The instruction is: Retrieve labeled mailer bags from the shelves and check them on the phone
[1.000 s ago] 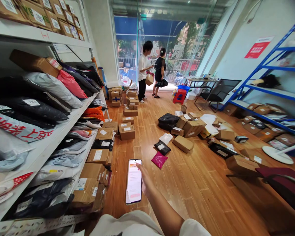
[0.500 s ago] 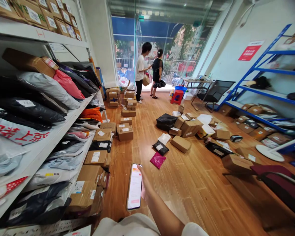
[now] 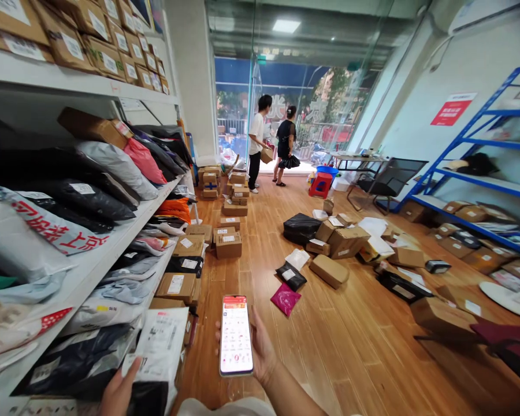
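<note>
My right hand (image 3: 263, 345) holds a smartphone (image 3: 236, 338) upright at the bottom middle, its fingers wrapped round the back. The lit screen shows a page with a red top and rows of small icons. At the lower left, my left hand (image 3: 122, 388) grips a mailer parcel (image 3: 162, 332) with its thumb on the front. White printed paper covers the parcel's upper part, and its lower part is black. Behind the parcel, brown cartons (image 3: 175, 287) are stacked along the foot of the shelf.
A white shelf (image 3: 89, 274) full of bagged parcels runs along the left. On the wooden floor lie a pink bag (image 3: 286, 299), a black bag (image 3: 301, 229) and several boxes (image 3: 329, 271). Two people (image 3: 256, 138) stand by the glass front. A blue rack (image 3: 481, 144) stands right.
My left hand has come into view at the lower left, with the mailer parcel raised. The phone screen now shows icons instead of a mostly white page. The view has tilted up and turned left.
</note>
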Demonstrator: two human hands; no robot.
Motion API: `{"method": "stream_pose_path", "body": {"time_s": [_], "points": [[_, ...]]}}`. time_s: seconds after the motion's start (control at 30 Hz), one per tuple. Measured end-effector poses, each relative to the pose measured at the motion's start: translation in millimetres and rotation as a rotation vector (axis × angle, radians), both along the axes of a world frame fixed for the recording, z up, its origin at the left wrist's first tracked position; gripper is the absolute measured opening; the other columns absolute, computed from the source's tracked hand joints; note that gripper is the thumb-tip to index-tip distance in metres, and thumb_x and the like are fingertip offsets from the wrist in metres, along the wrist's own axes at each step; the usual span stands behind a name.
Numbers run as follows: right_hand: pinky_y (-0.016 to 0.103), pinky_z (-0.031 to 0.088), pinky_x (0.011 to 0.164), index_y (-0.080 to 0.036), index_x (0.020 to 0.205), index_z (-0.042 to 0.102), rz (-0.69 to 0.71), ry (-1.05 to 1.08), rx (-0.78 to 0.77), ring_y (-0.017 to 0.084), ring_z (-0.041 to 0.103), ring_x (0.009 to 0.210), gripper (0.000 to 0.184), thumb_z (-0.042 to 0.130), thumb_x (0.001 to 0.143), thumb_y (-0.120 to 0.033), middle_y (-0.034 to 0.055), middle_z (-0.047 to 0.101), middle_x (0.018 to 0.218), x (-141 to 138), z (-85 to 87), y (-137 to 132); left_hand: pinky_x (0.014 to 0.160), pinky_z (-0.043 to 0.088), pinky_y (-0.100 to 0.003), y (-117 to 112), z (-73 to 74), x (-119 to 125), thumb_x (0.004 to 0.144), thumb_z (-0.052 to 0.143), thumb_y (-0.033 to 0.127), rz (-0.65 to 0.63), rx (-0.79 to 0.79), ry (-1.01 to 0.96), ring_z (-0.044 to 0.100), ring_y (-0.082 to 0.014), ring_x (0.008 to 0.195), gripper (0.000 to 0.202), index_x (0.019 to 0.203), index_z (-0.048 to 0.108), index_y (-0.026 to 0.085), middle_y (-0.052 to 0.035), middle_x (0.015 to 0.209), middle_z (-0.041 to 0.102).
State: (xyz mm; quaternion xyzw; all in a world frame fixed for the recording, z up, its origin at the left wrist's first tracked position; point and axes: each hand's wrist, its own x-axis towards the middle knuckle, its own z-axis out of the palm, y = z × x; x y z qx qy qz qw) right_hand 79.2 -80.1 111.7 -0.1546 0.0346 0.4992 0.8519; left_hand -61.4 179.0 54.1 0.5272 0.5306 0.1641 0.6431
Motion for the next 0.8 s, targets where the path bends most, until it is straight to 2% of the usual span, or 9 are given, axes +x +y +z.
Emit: {"method": "stream_pose_path", "body": {"time_s": [0.07,0.17,0.27,0.37,0.53,0.7,0.8], "points": [[0.032,0.052,0.062,-0.009,0.098,0.064,-0.009,0.045,-0.043,0.022,0.067,0.072,0.063,0.057,0.074,-0.066,0.0137,0.072,0.090,0.0,-2.2,5.2,0.105,0.036,-0.047,-3.9,24.1,26.8,0.048,0.080,0.042,0.023,0.005,-0.199,0.062,-0.0332,0.104,0.041,0.077,0.064,0.018,-0.0037,0.077,0.072],[0.034,0.053,0.061,-0.009,0.095,0.066,-0.104,0.050,-0.114,0.022,0.068,0.068,0.056,0.053,0.079,-0.061,0.0140,0.073,0.088,1.2,-3.4,5.1,0.108,0.034,-0.043,-20.4,69.6,60.0,0.048,0.081,0.048,0.001,0.018,-0.420,0.058,-0.0309,0.111,0.050,0.085,0.065,0.018,-0.0053,0.086,0.072],[0.036,0.053,0.062,-0.010,0.094,0.069,-0.154,-0.001,-0.107,0.024,0.068,0.071,0.052,0.063,0.073,-0.057,0.0153,0.073,0.091,4.5,-3.9,-2.3,0.108,0.035,-0.042,-38.3,108.7,83.2,0.053,0.080,0.054,-0.043,0.081,-0.576,0.057,-0.0290,0.114,0.058,0.098,0.065,0.020,-0.0055,0.097,0.071],[0.035,0.054,0.066,-0.011,0.094,0.071,-0.116,-0.044,-0.048,0.024,0.068,0.073,0.052,0.076,0.063,-0.052,0.0145,0.073,0.095,9.2,-5.6,-9.9,0.107,0.035,-0.044,-53.5,133.8,100.1,0.055,0.079,0.057,-0.067,0.143,-0.664,0.059,-0.0298,0.111,0.060,0.099,0.065,0.020,-0.0072,0.100,0.071],[0.032,0.053,0.070,-0.016,0.099,0.072,-0.118,-0.039,0.022,0.022,0.068,0.081,0.058,0.078,0.059,-0.056,0.0116,0.073,0.102,10.6,-13.9,-12.6,0.104,0.040,-0.038,-74.4,152.0,118.9,0.054,0.078,0.060,-0.133,0.121,-0.702,0.063,-0.0277,0.102,0.057,0.089,0.067,0.016,-0.0091,0.091,0.073],[0.031,0.054,0.065,-0.018,0.090,0.074,-0.192,-0.021,-0.070,0.021,0.068,0.073,0.057,0.080,0.052,-0.060,0.0075,0.075,0.091,-0.9,-23.9,-4.3,0.088,0.051,-0.036,-81.9,156.9,121.6,0.054,0.079,0.059,-0.157,0.067,-0.697,0.066,-0.0282,0.095,0.058,0.091,0.068,0.015,-0.0098,0.090,0.073],[0.030,0.054,0.063,-0.015,0.085,0.074,-0.219,-0.003,-0.151,0.020,0.068,0.073,0.055,0.081,0.053,-0.059,0.0077,0.075,0.088,-10.7,-22.2,3.8,0.085,0.052,-0.034,-83.5,161.8,119.3,0.053,0.080,0.057,-0.154,0.039,-0.697,0.067,-0.0268,0.091,0.056,0.088,0.069,0.015,-0.0090,0.088,0.073]]}}
